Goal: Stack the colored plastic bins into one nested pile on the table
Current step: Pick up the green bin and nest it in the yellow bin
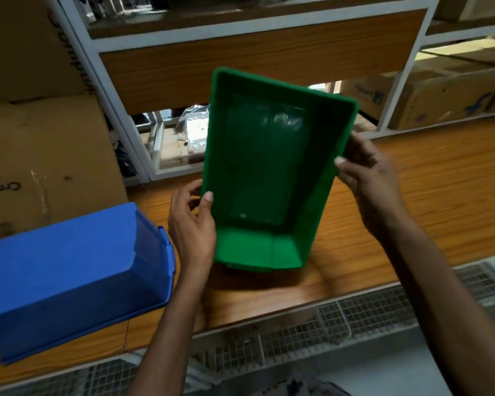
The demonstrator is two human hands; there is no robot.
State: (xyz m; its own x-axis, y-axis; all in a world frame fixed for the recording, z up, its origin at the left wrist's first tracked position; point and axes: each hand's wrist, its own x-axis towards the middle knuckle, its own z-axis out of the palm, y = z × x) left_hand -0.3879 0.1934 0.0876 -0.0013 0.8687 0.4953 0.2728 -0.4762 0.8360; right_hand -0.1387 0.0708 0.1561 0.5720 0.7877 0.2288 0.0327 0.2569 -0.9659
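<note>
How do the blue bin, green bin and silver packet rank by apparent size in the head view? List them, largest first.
1. The blue bin and the green bin: about alike; the blue one runs off the frame's left edge, so unranked.
2. The silver packet: smallest, partly hidden behind the green bin.

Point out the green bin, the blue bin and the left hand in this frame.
green bin (266, 167), head view, middle of its inner floor.
blue bin (69, 275), head view, its broad outer face.
left hand (193, 224), head view, back of the hand.
</note>
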